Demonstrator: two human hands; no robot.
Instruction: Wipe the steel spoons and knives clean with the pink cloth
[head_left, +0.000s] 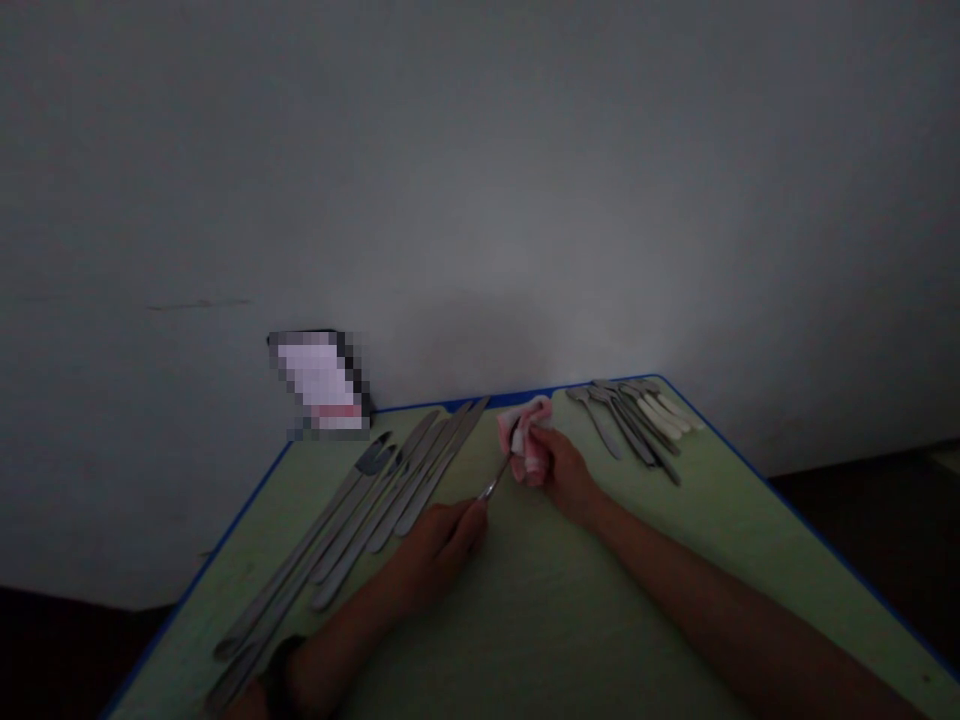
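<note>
My left hand [448,535] is closed around the handle of a slim metal utensil, which looks like a spoon [495,482]. Its far end, partly hidden, lies against a pink and white cloth [531,462]. The cloth is bunched in the closed fingers of my right hand [566,475], above the far middle of the table. Left of my left hand lies a row of table knives [429,478]. Beside them are long-handled metal utensils [300,555] with dark, shiny heads.
Several spoons and forks [634,430], some with white handles [660,412], lie at the far right of the pale green table [525,620] with its blue edge. A phone-like device [319,380], blurred, leans against the grey wall [480,200] at the back left.
</note>
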